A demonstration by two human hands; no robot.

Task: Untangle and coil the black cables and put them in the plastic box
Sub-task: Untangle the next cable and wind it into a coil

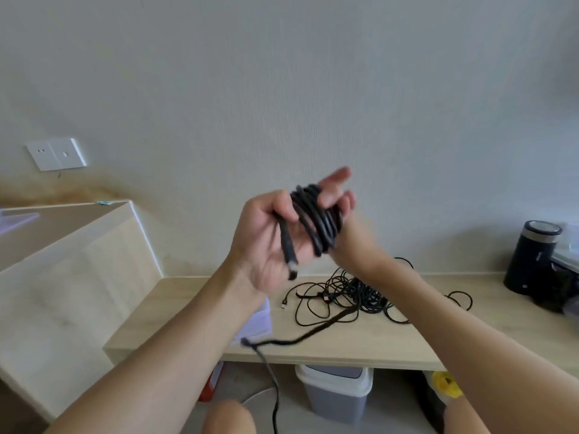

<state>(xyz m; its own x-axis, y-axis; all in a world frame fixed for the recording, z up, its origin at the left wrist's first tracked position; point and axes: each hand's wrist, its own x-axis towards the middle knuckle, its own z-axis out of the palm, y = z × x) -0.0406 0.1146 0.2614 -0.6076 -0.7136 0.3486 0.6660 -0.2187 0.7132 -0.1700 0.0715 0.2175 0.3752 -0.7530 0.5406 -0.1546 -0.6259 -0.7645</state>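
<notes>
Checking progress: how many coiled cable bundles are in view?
1: the coil held in the right hand, its end in the left hand. The other cables lie tangled on the desk; coils behind the arms may be hidden.

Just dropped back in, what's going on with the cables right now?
A person is coiling one thick black cable: its loops sit around the fingers of the right-hand grip, while the left-hand grip holds the plug end. A tangled pile of thinner black cables lies on the light wooden tabletop below, not yet sorted.
</notes>
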